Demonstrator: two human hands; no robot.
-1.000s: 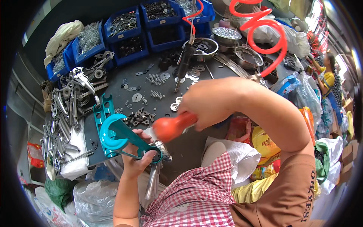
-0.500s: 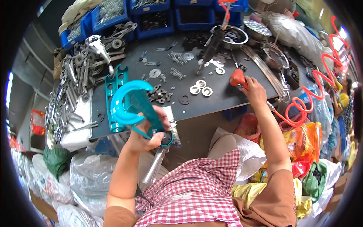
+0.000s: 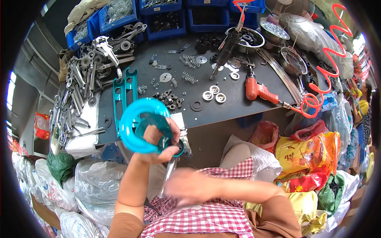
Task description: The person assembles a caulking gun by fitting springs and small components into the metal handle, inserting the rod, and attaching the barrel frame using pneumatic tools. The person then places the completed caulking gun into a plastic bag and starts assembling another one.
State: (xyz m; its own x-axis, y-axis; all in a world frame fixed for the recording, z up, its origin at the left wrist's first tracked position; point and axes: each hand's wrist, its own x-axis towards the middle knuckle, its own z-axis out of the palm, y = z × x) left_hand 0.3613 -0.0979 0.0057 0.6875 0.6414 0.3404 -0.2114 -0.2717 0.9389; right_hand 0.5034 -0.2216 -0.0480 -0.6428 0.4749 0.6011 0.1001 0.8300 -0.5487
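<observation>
Below the dark tabletop (image 3: 238, 107) lie yellow and red printed sacks (image 3: 305, 158) and clear bags. The left hand (image 3: 158, 141) grips the teal curved frame (image 3: 137, 127) before the tabletop's near edge. The right hand (image 3: 190, 185), blurred, grip unreadable, has left the red air tool (image 3: 256, 90) on the tabletop.

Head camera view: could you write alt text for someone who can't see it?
A person's left hand holds up a teal C-shaped metal part before a dark workbench; the blurred right hand is near their lap. A red pneumatic tool lies on the bench.
</observation>
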